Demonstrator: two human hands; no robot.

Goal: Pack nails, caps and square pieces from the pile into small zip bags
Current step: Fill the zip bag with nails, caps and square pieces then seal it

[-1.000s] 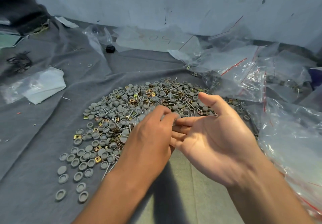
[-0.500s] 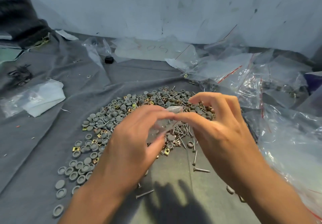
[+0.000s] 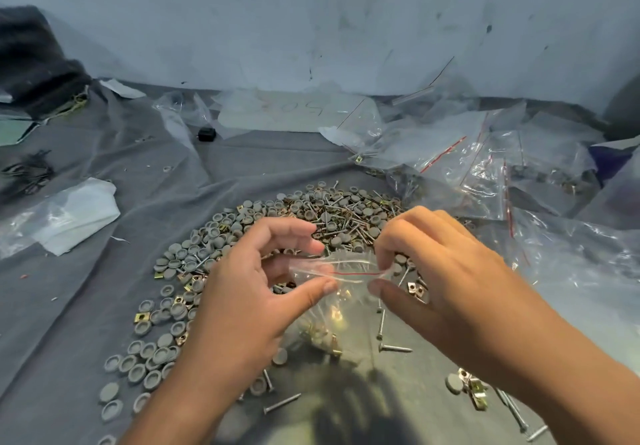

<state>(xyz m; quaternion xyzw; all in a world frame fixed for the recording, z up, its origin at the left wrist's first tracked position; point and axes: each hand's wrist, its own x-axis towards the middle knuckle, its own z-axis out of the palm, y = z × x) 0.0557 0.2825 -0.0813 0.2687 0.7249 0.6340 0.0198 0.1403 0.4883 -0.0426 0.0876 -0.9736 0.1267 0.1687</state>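
A small clear zip bag with a red seal line hangs between both hands above the pile. My left hand pinches its left top edge between thumb and fingers. My right hand pinches the right top edge. Caps and brass square pieces show through the bag's lower part. The pile of grey caps, nails and brass square pieces spreads over the grey cloth behind and left of the hands. Loose nails lie under the hands.
Several clear zip bags are heaped at the right, some holding parts. A white plastic wrapper lies at the left. A small black object sits farther back. A wall closes the far side. A few parts lie near my right forearm.
My right hand turned over from palm-up and now pinches the bag's edge. Both hands have spread apart, stretching the bag's top between them. Loose nails now show on the cloth below.
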